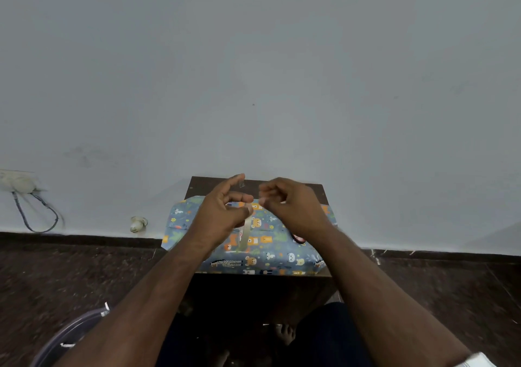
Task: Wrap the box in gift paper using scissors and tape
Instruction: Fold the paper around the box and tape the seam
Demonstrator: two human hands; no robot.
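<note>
1. A box (253, 242), covered in blue gift paper (180, 220) printed with cartoon animals, is seen lying on a small dark table (282, 185) against a pale wall (253, 70).
2. Both hands are held above the box, close together but apart.
3. The left hand (222, 211) is raised over the left half of the box; the forefinger is stretched up, the thumb and other fingers are curled.
4. A strip of clear tape (245, 232) is pinched at the left thumb tip and runs down to the paper top.
5. A small clear bit of tape is seen at the left forefinger tip.
6. The right hand (290, 208) is held over the right half; its fingers are curled inward. What is held, if anything, cannot be told.
7. A dark rounded object (299, 238) is partly seen under the right wrist; too hidden to name.
8. The paper's side ends are seen sticking out past the table edges.
9. A wall socket with a looped cable (39, 214) is seen at far left.
10. A dark floor (70, 276) is seen below.
</note>
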